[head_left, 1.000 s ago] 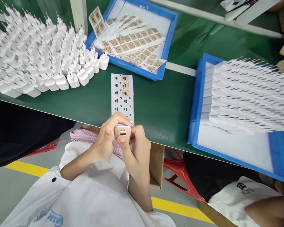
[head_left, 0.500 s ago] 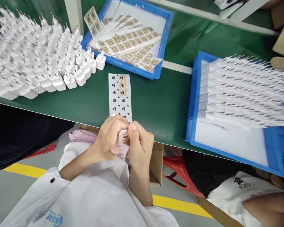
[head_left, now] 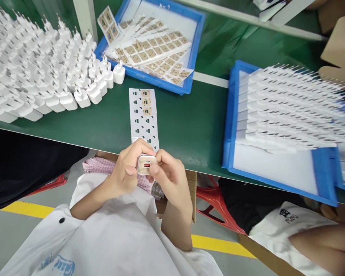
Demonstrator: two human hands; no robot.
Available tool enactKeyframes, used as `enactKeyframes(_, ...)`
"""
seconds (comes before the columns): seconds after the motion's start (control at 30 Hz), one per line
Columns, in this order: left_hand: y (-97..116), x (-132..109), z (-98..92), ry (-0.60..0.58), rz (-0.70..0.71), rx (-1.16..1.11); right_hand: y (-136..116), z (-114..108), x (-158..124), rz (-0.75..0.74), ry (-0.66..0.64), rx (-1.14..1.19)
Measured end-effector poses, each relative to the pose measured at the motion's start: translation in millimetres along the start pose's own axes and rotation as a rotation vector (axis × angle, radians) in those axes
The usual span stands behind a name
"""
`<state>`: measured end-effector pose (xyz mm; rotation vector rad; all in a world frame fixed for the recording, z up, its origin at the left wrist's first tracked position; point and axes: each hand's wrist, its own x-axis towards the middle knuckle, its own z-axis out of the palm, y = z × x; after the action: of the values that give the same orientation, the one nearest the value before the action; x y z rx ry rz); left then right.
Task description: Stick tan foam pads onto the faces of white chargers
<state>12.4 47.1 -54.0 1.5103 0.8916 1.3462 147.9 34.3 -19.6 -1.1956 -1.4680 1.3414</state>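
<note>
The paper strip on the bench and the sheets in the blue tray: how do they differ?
The strip lies alone, flat on the green bench, while the sheets sit fanned and overlapping in the blue tray. The strip has only a few tan labels, at its far end, and small dark marks elsewhere; the sheets are thickly covered with tan labels. Both are white-backed.

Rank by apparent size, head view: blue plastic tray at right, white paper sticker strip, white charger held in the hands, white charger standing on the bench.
1. Blue plastic tray
2. White paper sticker strip
3. Held white charger and standing white charger: they look alike, and nearness to the camera makes it unsure, so unranked.
</note>
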Motion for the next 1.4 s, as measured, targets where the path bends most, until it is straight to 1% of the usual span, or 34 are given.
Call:
enactKeyframes(0.13, 5, 2, -0.1, 0.012, 0.017, 0.029, 5, -3, -4, -0.087, -0.017, -0.067)
enactKeyframes(0.2, 6, 2, -0.7, 0.011, 0.019, 0.031, 10, -3, -5, -0.087, -0.024, -0.040)
enactKeyframes(0.33, 6, 1, -1.9, -0.015, -0.030, -0.005, 16, -1, -7, -0.076, -0.012, 0.037)
enactKeyframes(0.47, 5, 0, -1.5, -0.024, -0.026, -0.014, 15, -2, -7, -0.066, 0.022, 0.019)
enactKeyframes(0.63, 1, -1, 0.3, -0.052, -0.075, 0.018, 15, -8, -5, -0.047, -0.057, 0.084)
enactKeyframes(0.8, 0, 1, 3.2, -0.081, -0.030, 0.113, 14, -17, -6, -0.082, -0.036, -0.023)
enactKeyframes(0.9, -2, 1, 5.4, -0.121, -0.027, 0.164, 16, -22, -6, -0.101, -0.083, 0.030)
enactKeyframes(1.0, -5, 2, 7.8, -0.148, -0.036, 0.155, 17, -25, -8, -0.077, -0.102, 0.064)
enactKeyframes(1.13, -10, 4, 8.6, -0.143, -0.003, 0.157, 19, -24, -14, 0.033, -0.028, 0.054)
enactKeyframes(1.23, -13, 2, 6.2, -0.130, -0.032, 0.064, 24, -23, -15, 0.082, -0.013, 0.054)
enactKeyframes(1.3, -16, -2, 4.2, -0.106, -0.116, -0.117, 30, -21, -13, 0.038, -0.032, 0.073)
enactKeyframes(1.37, -19, -4, 2.2, -0.075, -0.202, -0.348, 34, -17, -7, -0.042, -0.053, 0.113)
enactKeyframes(1.4, -20, -4, 1.0, -0.053, -0.221, -0.455, 34, -14, -4, -0.080, -0.066, 0.133)
